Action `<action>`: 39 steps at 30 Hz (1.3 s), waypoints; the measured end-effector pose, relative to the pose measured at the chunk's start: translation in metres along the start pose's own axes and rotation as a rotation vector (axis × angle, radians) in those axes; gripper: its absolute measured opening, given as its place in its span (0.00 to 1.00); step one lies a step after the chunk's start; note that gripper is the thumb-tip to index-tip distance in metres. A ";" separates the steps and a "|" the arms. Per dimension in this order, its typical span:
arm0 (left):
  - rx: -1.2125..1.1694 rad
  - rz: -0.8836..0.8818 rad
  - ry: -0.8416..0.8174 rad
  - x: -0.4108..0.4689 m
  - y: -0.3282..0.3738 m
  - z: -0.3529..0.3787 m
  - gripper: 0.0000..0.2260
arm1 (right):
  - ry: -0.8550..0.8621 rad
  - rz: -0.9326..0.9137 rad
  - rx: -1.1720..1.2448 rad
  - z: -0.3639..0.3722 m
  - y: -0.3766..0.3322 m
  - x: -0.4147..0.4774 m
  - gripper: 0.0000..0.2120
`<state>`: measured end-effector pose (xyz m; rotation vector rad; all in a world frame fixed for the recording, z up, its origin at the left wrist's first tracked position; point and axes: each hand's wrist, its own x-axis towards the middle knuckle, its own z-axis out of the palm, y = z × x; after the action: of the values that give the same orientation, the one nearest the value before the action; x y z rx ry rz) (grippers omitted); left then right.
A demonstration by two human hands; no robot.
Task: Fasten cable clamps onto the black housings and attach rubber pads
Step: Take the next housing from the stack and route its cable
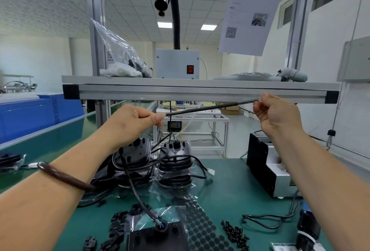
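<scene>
Black housing (160, 236) sits well below the shelf rail (200, 92), cut off by the frame bottom. Cable (202, 108) is taut just under the rail. Left hand (138, 119) pinches one end, right hand (274, 112) the other, tip blurred. Hands well apart, open air between them and the rail.

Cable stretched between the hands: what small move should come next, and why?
Probably lower the cable toward the black housing: the left hand and right hand pinch it taut, high above the mat, while its end enters the housing and loose clamps lie beside it.
</scene>
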<state>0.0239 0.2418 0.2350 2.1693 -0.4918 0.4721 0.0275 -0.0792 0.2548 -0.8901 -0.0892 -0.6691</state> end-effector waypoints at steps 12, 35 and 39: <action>-0.324 -0.323 0.426 -0.029 -0.022 0.019 0.32 | 0.097 0.260 0.321 -0.003 0.054 -0.016 0.05; -0.509 -0.265 -0.080 -0.111 -0.041 0.103 0.08 | -0.542 0.216 -0.497 0.017 0.108 -0.135 0.08; -0.103 -0.181 -0.210 -0.137 -0.050 0.090 0.16 | -0.484 0.282 -0.433 0.013 0.113 -0.135 0.07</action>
<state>-0.0535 0.2229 0.0834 2.1500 -0.4179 0.1179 -0.0124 0.0483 0.1391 -1.4412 -0.2526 -0.1966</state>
